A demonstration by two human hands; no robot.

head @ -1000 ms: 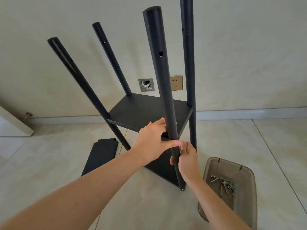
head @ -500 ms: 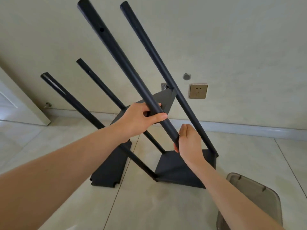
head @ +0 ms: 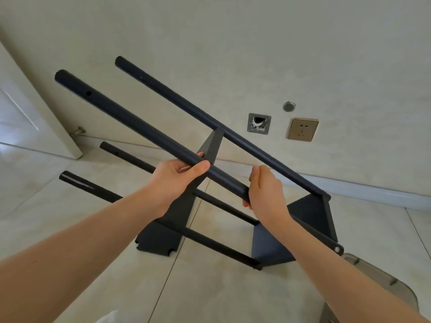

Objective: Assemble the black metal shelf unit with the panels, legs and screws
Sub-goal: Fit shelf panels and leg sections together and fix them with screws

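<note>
My left hand (head: 178, 180) and right hand (head: 265, 192) both curl around 1 black leg (head: 140, 127) of the tilted shelf unit (head: 303, 229), left nearer its free end, right nearer the bottom panel (head: 275, 248).

1. The tilted shelf frame (head: 268, 220) fills the middle; its four legs slant up to the left with open gaps between them.
2. Both hands grip the near upper leg (head: 144, 134), closing its middle stretch.
3. A loose panel (head: 163, 238) lies on the floor (head: 70, 206) under the legs.
4. A plastic bin (head: 382, 283) blocks the lower right.
</note>
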